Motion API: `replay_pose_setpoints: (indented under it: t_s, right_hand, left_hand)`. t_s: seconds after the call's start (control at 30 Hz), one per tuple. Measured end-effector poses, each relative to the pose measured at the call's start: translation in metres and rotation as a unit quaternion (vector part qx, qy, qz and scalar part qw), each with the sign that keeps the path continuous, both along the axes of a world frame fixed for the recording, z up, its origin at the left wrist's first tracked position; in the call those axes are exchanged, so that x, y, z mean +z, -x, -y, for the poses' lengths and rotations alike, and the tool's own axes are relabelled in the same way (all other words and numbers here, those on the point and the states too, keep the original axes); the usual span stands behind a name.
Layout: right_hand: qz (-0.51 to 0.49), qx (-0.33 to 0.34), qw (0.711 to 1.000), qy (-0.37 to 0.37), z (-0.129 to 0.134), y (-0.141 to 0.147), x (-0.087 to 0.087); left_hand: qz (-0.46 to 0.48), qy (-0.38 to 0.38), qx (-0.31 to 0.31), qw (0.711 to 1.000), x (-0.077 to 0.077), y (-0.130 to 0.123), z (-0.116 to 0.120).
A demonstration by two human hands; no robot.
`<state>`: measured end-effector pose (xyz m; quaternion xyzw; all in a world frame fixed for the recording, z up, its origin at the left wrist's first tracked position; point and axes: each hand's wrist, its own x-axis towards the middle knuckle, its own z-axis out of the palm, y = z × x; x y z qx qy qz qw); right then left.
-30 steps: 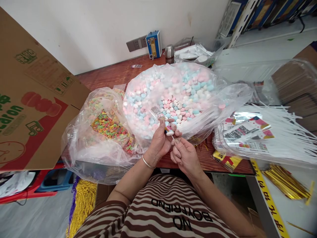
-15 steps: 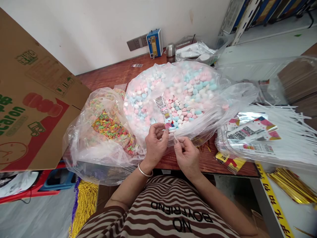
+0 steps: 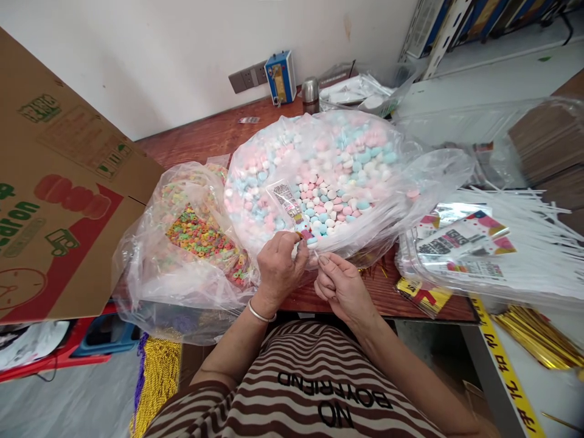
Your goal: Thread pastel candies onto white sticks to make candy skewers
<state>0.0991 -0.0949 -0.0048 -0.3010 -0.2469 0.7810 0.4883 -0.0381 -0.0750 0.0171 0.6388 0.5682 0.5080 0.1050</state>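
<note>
Your left hand [image 3: 280, 261] has its fingers drawn together on the lower end of the printed wrapper [image 3: 286, 202], whose free end leans up and away from you over the big bag of pastel candies [image 3: 360, 137]. That grip probably serves to steady the wrapper's narrow end while leaving its printed face clear of your palm. Your right hand [image 3: 342, 283] sits just beside, thumb and fingertips pinched on what looks like a thin white stick [image 3: 316, 257] at the wrapper's near end; the exact contact is too small to tell. Holding both hands close together over the desk [image 3: 196, 139] edge likely lets you work finely at that end. So the wrapper lies beyond your left fingers, tilted, with only its bottom part between them, and apart from your right fingertips as far as you can see. The bag of coloured rings [image 3: 198, 234] at your left and the tray of white sticks [image 3: 524, 225] at your right both seem placed for easy reach.
</note>
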Motion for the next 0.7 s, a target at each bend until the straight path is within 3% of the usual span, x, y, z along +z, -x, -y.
replay_pose_setpoints:
  t_s: [0.13, 0.23, 0.3, 0.37, 0.43, 0.5, 0.63, 0.7]
  right_hand:
    - [0.050, -0.016, 0.998, -0.030, 0.000, -0.002, -0.005]
    - [0.159, -0.045, 0.982, -0.095, 0.002, -0.004, -0.009]
    - [0.292, -0.097, 0.936, -0.168, 0.003, -0.006, -0.010]
    - [0.407, -0.150, 0.870, -0.234, 0.005, -0.006, -0.010]
    - [0.456, -0.176, 0.830, -0.269, 0.005, -0.005, -0.012]
    - [0.433, -0.169, 0.843, -0.271, 0.003, -0.003, -0.014]
    - [0.271, -0.139, 0.928, -0.212, -0.003, -0.004, -0.013]
    - [0.265, -0.141, 0.928, -0.220, -0.005, -0.007, -0.009]
  left_hand:
    - [-0.225, -0.141, -0.032, 0.964, -0.004, 0.004, -0.007]
    - [-0.244, -0.137, -0.050, 0.959, -0.005, 0.004, -0.008]
    - [-0.207, -0.105, -0.061, 0.971, -0.004, 0.002, -0.006]
    - [-0.179, -0.082, -0.074, 0.978, -0.003, -0.001, -0.003]
    - [-0.174, -0.082, -0.084, 0.978, -0.002, -0.005, 0.001]
    - [-0.180, -0.089, -0.093, 0.975, -0.005, -0.009, 0.006]
    - [-0.146, -0.076, -0.128, 0.978, -0.017, -0.014, 0.017]
    - [-0.050, -0.039, -0.121, 0.991, -0.020, -0.012, 0.017]
